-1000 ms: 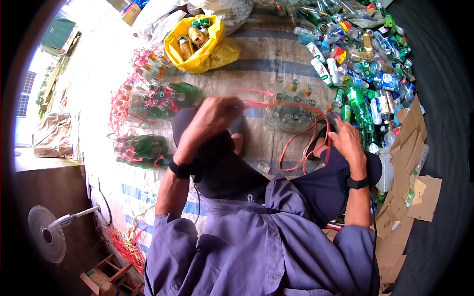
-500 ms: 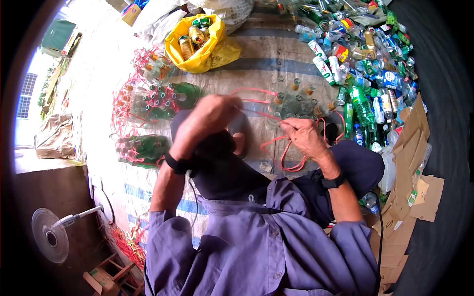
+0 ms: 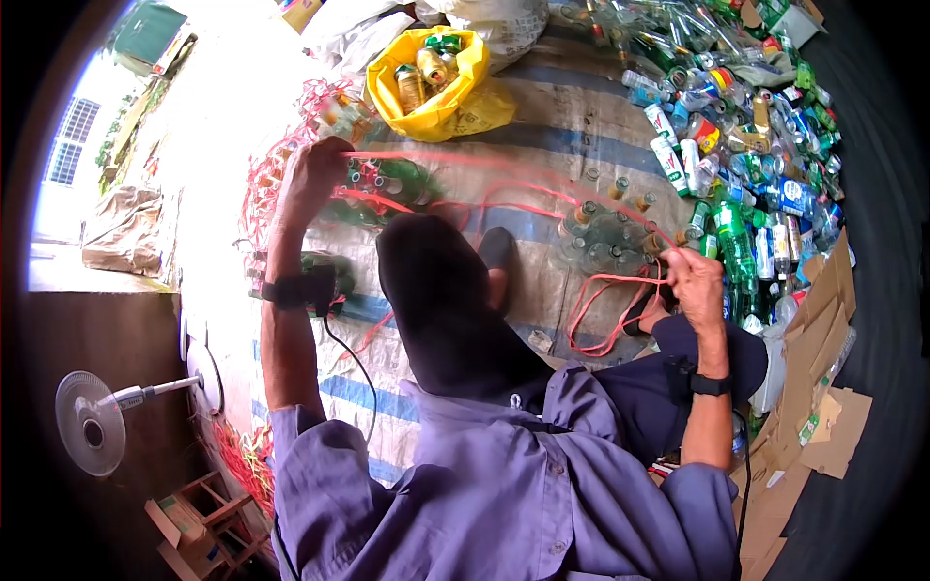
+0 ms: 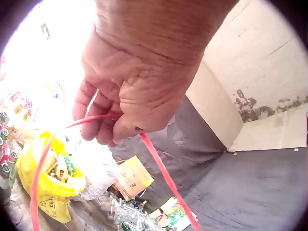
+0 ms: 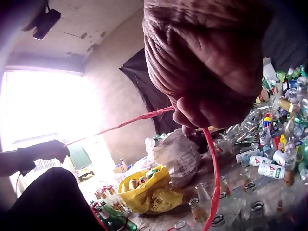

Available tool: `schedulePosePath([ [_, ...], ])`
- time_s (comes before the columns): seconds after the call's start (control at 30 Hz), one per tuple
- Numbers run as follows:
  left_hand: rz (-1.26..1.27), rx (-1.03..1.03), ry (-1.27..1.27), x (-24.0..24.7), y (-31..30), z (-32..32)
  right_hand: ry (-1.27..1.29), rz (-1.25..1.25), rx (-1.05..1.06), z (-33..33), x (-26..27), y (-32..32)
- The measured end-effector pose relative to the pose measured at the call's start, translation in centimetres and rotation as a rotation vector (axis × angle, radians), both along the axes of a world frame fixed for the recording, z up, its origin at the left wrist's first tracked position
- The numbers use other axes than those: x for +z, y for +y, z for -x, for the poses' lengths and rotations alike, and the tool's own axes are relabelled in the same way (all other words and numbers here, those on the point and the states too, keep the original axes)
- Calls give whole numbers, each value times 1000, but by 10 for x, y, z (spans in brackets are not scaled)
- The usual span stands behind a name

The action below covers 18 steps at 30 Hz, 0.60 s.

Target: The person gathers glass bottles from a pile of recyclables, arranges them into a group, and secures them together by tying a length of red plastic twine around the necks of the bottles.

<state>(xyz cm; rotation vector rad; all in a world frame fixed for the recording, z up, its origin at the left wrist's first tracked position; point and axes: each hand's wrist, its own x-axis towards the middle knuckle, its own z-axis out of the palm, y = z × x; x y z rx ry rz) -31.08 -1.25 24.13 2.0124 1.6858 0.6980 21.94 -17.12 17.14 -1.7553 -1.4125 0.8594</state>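
My left hand (image 3: 312, 179) is raised at the left over the tied green bottles and grips a red plastic strand (image 3: 504, 167). In the left wrist view the strand (image 4: 162, 168) passes between the thumb and curled fingers of the hand (image 4: 130, 96). On the right, my right hand (image 3: 696, 286) pinches the same strand, which stretches between both hands; a loose loop hangs below it. The right wrist view shows the strand (image 5: 214, 178) coming out under the curled fingers of the hand (image 5: 207, 72). A cluster of clear glass bottles (image 3: 605, 240) stands just left of my right hand.
A yellow bag (image 3: 436, 121) of cans stands at the top, beside white sacks (image 3: 504, 24). Cans and plastic bottles (image 3: 765, 174) are heaped at the upper right. Flattened cardboard (image 3: 804, 358) lies at the right edge, and a fan (image 3: 92, 423) stands at the lower left.
My left hand has moved up and to the left, stretching the strand. My right hand came inward, then moved back out to the right. The head view has shifted slightly.
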Motion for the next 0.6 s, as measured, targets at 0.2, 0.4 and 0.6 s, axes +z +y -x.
schedulePosePath([
  [0.2, -14, 71, 30, 31, 1, 4, -2, 6, -148, -52, 4, -6],
  [0.4, -277, 221, 538, 24, 24, 1, 10, 50, -265, -58, 11, -10],
  [0.6, -112, 327, 492, 1, 29, 1, -72, 6, -304, -77, -5, -14],
])
